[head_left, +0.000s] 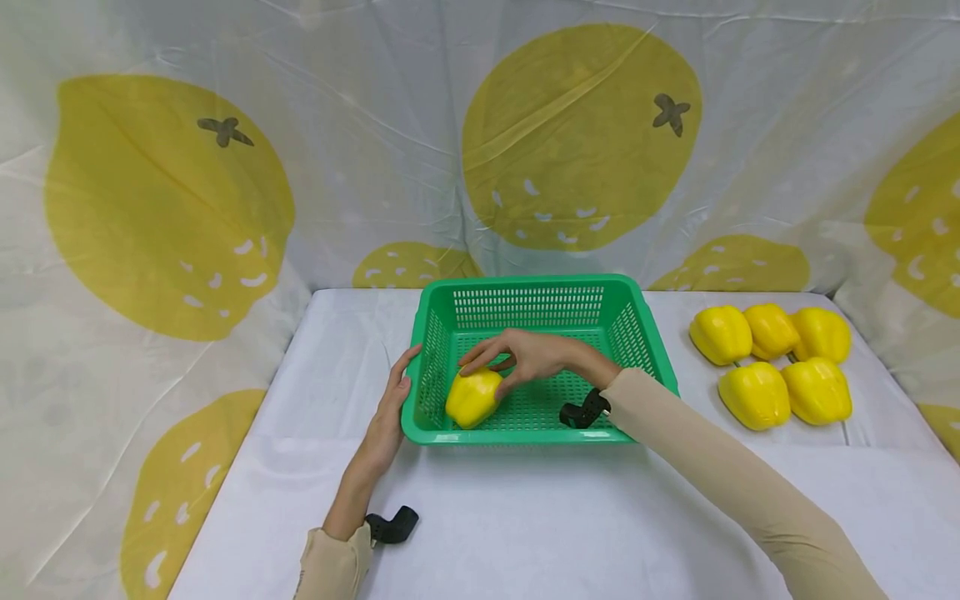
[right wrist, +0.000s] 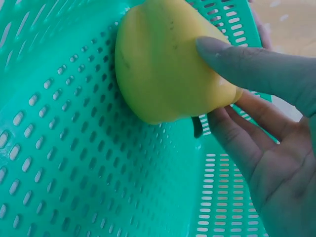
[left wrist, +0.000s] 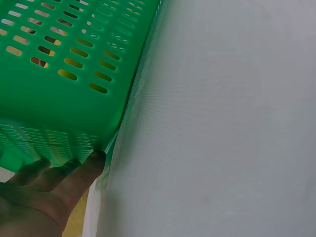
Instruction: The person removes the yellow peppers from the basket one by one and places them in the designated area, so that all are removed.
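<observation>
Inside the green plastic basket (head_left: 525,435), my right hand (head_left: 532,354) holds a yellow bell pepper (head_left: 472,400) near the left front corner. In the right wrist view the thumb presses one side of the pepper (right wrist: 168,64), the other fingers lie behind it, and its dark stem (right wrist: 197,127) points down toward the palm. My left hand (head_left: 385,425) lies along the basket's left side with fingers extended. From the left wrist, its fingertips (left wrist: 96,159) touch the outside of the slotted basket wall (left wrist: 54,98).
Several yellow bell peppers (head_left: 753,396) sit in two rows on the white tablecloth (head_left: 510,517), right of the basket. Behind the table hangs a curtain (head_left: 390,125) printed with large lemons. Black wrist cameras (head_left: 392,526) are strapped to both forearms.
</observation>
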Demonstrator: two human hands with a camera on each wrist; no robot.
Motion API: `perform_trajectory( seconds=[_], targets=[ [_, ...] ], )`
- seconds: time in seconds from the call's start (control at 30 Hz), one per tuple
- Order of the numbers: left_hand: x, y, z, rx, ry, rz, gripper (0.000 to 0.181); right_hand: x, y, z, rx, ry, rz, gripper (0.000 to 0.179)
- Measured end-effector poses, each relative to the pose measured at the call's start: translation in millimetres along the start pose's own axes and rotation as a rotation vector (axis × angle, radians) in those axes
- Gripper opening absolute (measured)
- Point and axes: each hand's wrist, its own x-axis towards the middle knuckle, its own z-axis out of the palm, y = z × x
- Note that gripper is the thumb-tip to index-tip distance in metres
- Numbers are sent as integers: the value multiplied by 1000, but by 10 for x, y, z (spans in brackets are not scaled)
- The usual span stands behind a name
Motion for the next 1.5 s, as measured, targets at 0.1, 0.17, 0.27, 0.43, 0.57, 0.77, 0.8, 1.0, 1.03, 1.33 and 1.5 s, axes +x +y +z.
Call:
perform_trajectory(
  seconds=[0.1, 0.17, 0.27, 0.43, 0.57, 0.77, 0.8, 1.0, 1.03, 1.33, 1.5],
  targets=[
    [1, 8, -2, -2, -2, -2, 50, -8, 3, -22, -17, 16, 10, 56],
    [1, 10, -2, -3, -2, 1, 50, -19, -1, -40, -25, 27, 21, 56],
    [1, 10, -1, -13, -4, 7, 50, -39, 1, -74, -37, 54, 45, 55],
    [2, 8, -2, -17, -7, 4, 50, -83, 10, -151, -60, 98, 86, 54],
    [6, 9, -5, -18, -6, 4, 50, -120, 44, -226, -76, 129, 103, 54],
    [9, 21, -4, -9, 2, 2, 49, -195, 100, -331, -84, 166, 124, 53],
    [9, 25, -4, -8, 2, 0, 49, -208, 106, -344, -90, 169, 126, 53],
    [9, 37, -4, -11, -5, 1, 50, -267, 136, -401, -103, 193, 146, 52],
    [7, 36, -5, -12, -6, 2, 50, -275, 138, -409, -99, 197, 149, 52],
    [-1, 33, -8, -13, -4, 1, 49, -310, 136, -446, -99, 172, 154, 53],
    [-6, 35, -5, -18, 2, -3, 50, -312, 141, -448, -81, 153, 156, 55]
  ],
)
